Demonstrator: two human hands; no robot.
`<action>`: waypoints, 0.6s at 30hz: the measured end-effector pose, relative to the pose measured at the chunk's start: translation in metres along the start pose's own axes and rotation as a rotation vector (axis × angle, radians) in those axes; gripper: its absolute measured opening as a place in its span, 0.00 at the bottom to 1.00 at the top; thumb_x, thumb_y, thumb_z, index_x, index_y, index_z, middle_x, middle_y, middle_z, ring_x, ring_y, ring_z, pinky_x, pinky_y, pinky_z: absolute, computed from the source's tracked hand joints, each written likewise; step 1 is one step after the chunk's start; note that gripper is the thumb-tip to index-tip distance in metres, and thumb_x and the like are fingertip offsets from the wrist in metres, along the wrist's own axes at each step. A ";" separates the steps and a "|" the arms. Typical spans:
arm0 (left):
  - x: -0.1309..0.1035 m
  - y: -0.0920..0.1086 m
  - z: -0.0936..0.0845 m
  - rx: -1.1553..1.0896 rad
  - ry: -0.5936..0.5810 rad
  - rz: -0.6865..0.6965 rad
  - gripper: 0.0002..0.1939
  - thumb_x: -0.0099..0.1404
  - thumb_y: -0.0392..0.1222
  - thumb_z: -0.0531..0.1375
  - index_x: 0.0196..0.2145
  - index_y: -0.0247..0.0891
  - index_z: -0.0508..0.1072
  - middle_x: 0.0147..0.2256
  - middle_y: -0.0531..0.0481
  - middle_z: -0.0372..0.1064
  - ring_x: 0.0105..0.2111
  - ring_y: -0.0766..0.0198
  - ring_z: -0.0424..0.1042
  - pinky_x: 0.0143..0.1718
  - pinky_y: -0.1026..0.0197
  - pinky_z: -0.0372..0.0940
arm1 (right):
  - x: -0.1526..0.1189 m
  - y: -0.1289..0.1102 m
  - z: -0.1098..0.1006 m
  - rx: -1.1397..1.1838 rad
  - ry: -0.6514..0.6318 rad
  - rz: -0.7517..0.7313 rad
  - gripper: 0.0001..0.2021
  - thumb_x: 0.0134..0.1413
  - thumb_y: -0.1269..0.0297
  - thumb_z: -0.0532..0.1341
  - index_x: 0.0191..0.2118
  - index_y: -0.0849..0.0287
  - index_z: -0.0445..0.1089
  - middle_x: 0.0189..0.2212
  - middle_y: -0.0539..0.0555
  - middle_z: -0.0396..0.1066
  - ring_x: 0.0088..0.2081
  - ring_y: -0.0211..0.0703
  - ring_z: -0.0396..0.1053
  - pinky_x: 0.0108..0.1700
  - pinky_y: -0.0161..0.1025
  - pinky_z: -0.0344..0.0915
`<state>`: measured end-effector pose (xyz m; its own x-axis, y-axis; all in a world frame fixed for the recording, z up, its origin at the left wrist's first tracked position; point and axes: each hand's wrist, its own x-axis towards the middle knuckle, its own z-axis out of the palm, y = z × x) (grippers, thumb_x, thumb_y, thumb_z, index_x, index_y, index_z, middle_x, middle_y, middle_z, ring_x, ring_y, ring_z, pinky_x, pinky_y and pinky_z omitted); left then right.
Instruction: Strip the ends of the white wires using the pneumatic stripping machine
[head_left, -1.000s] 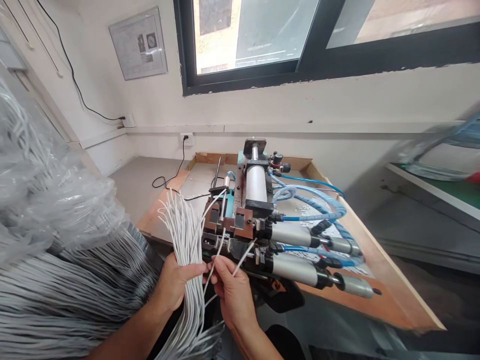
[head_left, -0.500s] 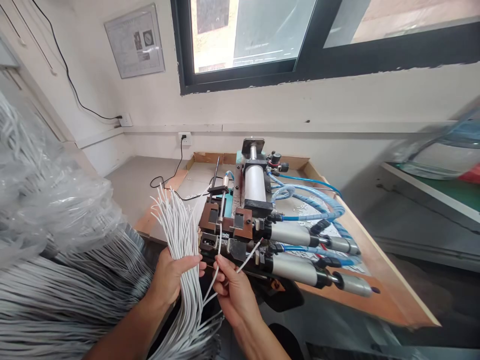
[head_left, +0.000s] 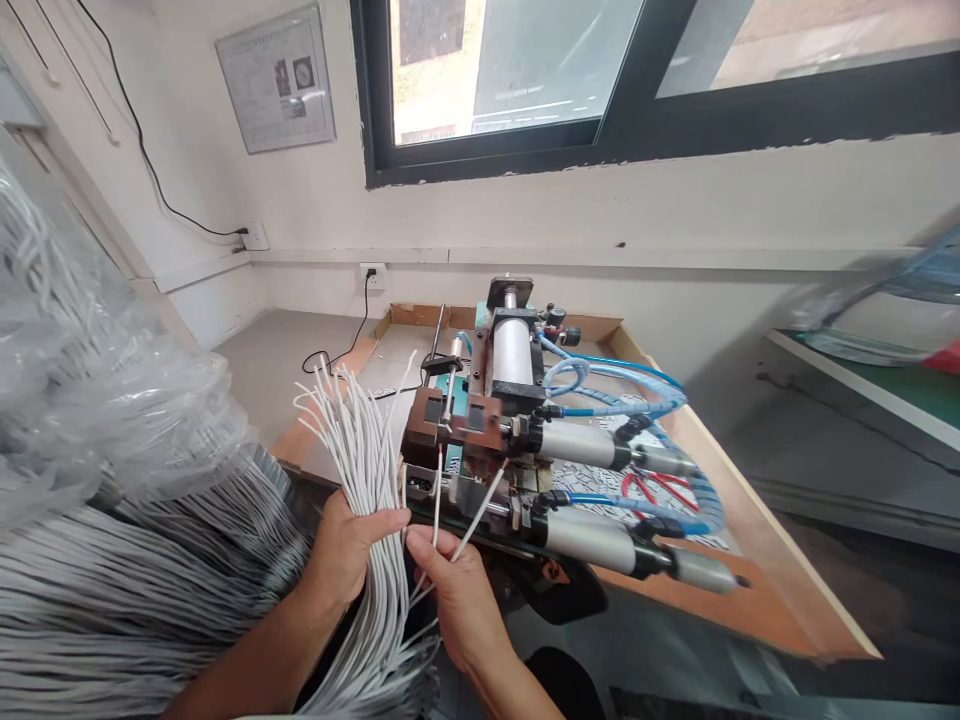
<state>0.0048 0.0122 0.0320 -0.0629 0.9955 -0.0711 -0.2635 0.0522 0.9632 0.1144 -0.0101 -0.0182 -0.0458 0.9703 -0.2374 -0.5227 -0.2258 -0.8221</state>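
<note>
My left hand (head_left: 345, 550) is wrapped round a thick bundle of white cables (head_left: 367, 470), its thumb across the front and the loose ends fanned out above. Close beside it, my right hand (head_left: 454, 585) pinches a few separate white cables (head_left: 480, 515). Two cable ends stick up from the right fingers, each showing a reddish tip. Just beyond them sits a pneumatic wire stripping machine (head_left: 511, 350), with brown clamp blocks (head_left: 480, 420) and silver cylinders (head_left: 589, 540). The upright cable's tip stands just in front of the clamp blocks.
Plastic-wrapped stacks of grey cables (head_left: 150, 580) fill the left side. A wooden-edged tray (head_left: 795, 590) surrounds the machine, with offcuts (head_left: 600, 490) scattered inside. Blue air hoses (head_left: 637, 405) loop at its right. A shelf (head_left: 877, 380) stands at far right, under a window wall.
My right hand has drawn slightly left and down, and the upright cable's end has come out of the machine with a reddish tip bared. The clamp blocks and cylinder rods have shifted.
</note>
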 end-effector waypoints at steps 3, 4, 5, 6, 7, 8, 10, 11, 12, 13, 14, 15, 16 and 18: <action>0.000 0.000 0.000 0.012 -0.021 -0.013 0.08 0.43 0.30 0.65 0.26 0.32 0.74 0.23 0.53 0.72 0.25 0.64 0.67 0.31 0.63 0.62 | -0.003 0.005 -0.002 -0.076 0.079 -0.105 0.11 0.40 0.57 0.65 0.23 0.61 0.72 0.14 0.45 0.59 0.18 0.32 0.49 0.22 0.32 0.48; 0.001 -0.001 0.000 0.017 -0.020 -0.021 0.08 0.43 0.31 0.65 0.26 0.32 0.74 0.23 0.52 0.71 0.25 0.64 0.67 0.30 0.62 0.62 | -0.002 0.006 -0.003 -0.082 0.102 -0.124 0.11 0.41 0.57 0.64 0.24 0.61 0.72 0.15 0.46 0.59 0.18 0.32 0.50 0.22 0.32 0.48; 0.001 -0.002 0.000 0.020 -0.017 -0.028 0.07 0.43 0.31 0.65 0.25 0.32 0.74 0.23 0.52 0.71 0.24 0.64 0.67 0.29 0.62 0.62 | -0.002 0.006 -0.004 -0.093 0.119 -0.139 0.11 0.43 0.56 0.63 0.24 0.61 0.71 0.16 0.46 0.60 0.19 0.33 0.51 0.22 0.32 0.49; 0.002 -0.002 0.000 0.022 -0.015 -0.035 0.07 0.43 0.31 0.65 0.24 0.32 0.74 0.23 0.52 0.71 0.24 0.64 0.67 0.29 0.62 0.62 | -0.002 0.006 -0.005 -0.112 0.119 -0.152 0.11 0.44 0.56 0.62 0.25 0.60 0.72 0.17 0.47 0.62 0.20 0.34 0.53 0.22 0.32 0.50; 0.003 -0.003 0.000 0.022 -0.013 -0.037 0.06 0.43 0.32 0.65 0.24 0.32 0.74 0.23 0.51 0.71 0.24 0.64 0.67 0.29 0.62 0.62 | -0.002 0.005 -0.006 -0.143 0.098 -0.166 0.11 0.45 0.57 0.62 0.27 0.60 0.73 0.19 0.48 0.64 0.21 0.35 0.56 0.24 0.33 0.52; 0.003 -0.003 0.000 0.020 -0.010 -0.035 0.07 0.43 0.31 0.65 0.24 0.32 0.74 0.23 0.51 0.71 0.24 0.63 0.67 0.30 0.62 0.62 | -0.001 0.003 -0.006 -0.179 0.063 -0.187 0.10 0.44 0.58 0.62 0.28 0.60 0.73 0.21 0.49 0.66 0.24 0.37 0.58 0.27 0.34 0.55; 0.005 -0.003 0.001 0.021 -0.007 -0.023 0.09 0.42 0.31 0.65 0.25 0.32 0.74 0.24 0.50 0.71 0.25 0.63 0.68 0.30 0.61 0.62 | -0.002 0.001 -0.006 -0.241 -0.001 -0.237 0.09 0.43 0.60 0.63 0.30 0.59 0.74 0.24 0.51 0.69 0.28 0.40 0.62 0.33 0.36 0.57; 0.005 -0.002 0.002 0.025 -0.003 -0.017 0.10 0.42 0.30 0.65 0.26 0.32 0.74 0.24 0.50 0.71 0.26 0.63 0.68 0.31 0.62 0.62 | -0.002 0.000 -0.005 -0.255 -0.007 -0.251 0.08 0.43 0.61 0.63 0.29 0.59 0.75 0.25 0.50 0.69 0.29 0.40 0.62 0.34 0.36 0.57; 0.006 -0.002 0.002 0.029 0.001 -0.014 0.10 0.41 0.30 0.65 0.26 0.32 0.74 0.24 0.51 0.71 0.26 0.63 0.68 0.30 0.62 0.62 | -0.002 0.000 -0.005 -0.260 0.004 -0.254 0.08 0.44 0.61 0.63 0.28 0.59 0.75 0.23 0.50 0.68 0.28 0.39 0.61 0.33 0.35 0.57; 0.006 -0.001 0.003 0.031 0.003 -0.016 0.10 0.41 0.29 0.65 0.26 0.32 0.74 0.23 0.51 0.71 0.25 0.63 0.68 0.30 0.62 0.62 | -0.003 0.001 -0.005 -0.258 0.026 -0.246 0.08 0.44 0.60 0.62 0.27 0.60 0.74 0.20 0.48 0.66 0.25 0.38 0.59 0.30 0.34 0.56; 0.006 0.000 0.003 0.031 0.005 -0.023 0.10 0.41 0.29 0.65 0.25 0.32 0.74 0.23 0.51 0.71 0.24 0.63 0.67 0.29 0.62 0.62 | -0.003 0.003 -0.006 -0.249 0.050 -0.232 0.09 0.45 0.60 0.62 0.26 0.60 0.73 0.18 0.47 0.64 0.22 0.36 0.57 0.27 0.33 0.55; 0.007 0.000 0.004 0.029 0.006 -0.033 0.09 0.41 0.30 0.65 0.24 0.31 0.73 0.22 0.51 0.71 0.23 0.64 0.67 0.28 0.62 0.62 | -0.003 0.005 -0.006 -0.232 0.069 -0.218 0.09 0.45 0.60 0.62 0.25 0.61 0.72 0.17 0.47 0.62 0.21 0.34 0.55 0.25 0.33 0.53; 0.007 0.001 0.004 0.029 0.009 -0.044 0.08 0.41 0.30 0.65 0.23 0.31 0.73 0.21 0.52 0.70 0.22 0.65 0.67 0.26 0.62 0.62 | -0.003 0.007 -0.007 -0.202 0.086 -0.210 0.09 0.44 0.59 0.62 0.25 0.61 0.72 0.17 0.46 0.62 0.20 0.34 0.54 0.24 0.33 0.52; 0.007 0.002 0.004 0.033 0.016 -0.064 0.07 0.41 0.30 0.65 0.22 0.31 0.73 0.19 0.51 0.70 0.21 0.65 0.67 0.24 0.63 0.62 | -0.003 0.010 -0.008 -0.101 0.130 -0.192 0.09 0.44 0.59 0.63 0.25 0.61 0.70 0.19 0.47 0.63 0.21 0.33 0.54 0.24 0.32 0.52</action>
<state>0.0073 0.0197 0.0342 -0.0623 0.9887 -0.1366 -0.2359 0.1184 0.9645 0.1156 -0.0159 -0.0300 0.1594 0.9785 -0.1305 -0.4228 -0.0518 -0.9047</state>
